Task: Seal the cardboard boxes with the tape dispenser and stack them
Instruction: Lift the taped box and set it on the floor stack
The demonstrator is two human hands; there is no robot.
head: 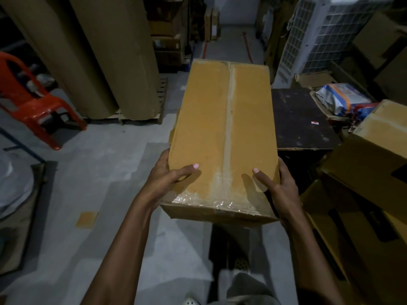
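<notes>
Two hands hold one long cardboard box (222,128). The left hand (169,179) grips its left side and the right hand (278,183) grips its right side, so the hands are apart with the box clamped between them. Each thumb lies flat on the top near the close end, and the fingers curl round the sides.

The box is brown and smooth, shaped like a long brick, and it reaches away from the hands. One pale strip of tape (229,119) runs straight down the middle of its top. Shiny, crinkly clear tape (211,202) covers the close edge, between the two hands.

Under the hands is a gray floor (114,172). One small flat cardboard square (86,219) lies on it, down and left of the left hand. Far left of the left hand stands one red plastic chair (33,102).

Right of the right hand, brown boxes (363,168) are piled up; I cannot count them. Beyond the right hand is one dark flat board (301,119), and past it lies one crumpled white bag (339,100) with blue and orange on it.
</notes>
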